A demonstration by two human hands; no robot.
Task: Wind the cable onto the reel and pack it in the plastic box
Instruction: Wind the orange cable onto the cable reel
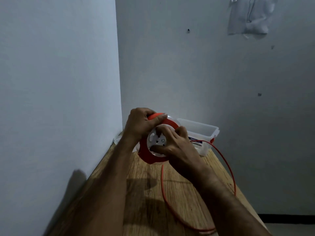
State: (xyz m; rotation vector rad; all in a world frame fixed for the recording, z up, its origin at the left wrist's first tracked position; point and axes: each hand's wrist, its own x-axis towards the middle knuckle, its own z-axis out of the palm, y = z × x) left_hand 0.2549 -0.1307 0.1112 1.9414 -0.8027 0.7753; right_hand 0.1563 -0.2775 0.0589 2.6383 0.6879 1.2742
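The left hand (141,124) clamps the reel (154,143) by its handle above the worktop (146,193); right hand (173,143) fingers pinch its hub. Cable (170,206) lies slack, probably light and springy.

A wooden table (146,201) stood in the wall corner. At its far end sat a clear plastic box (201,132), a lid (117,139) just left of it. An orange cable (163,189) looped over the near right part of the top.
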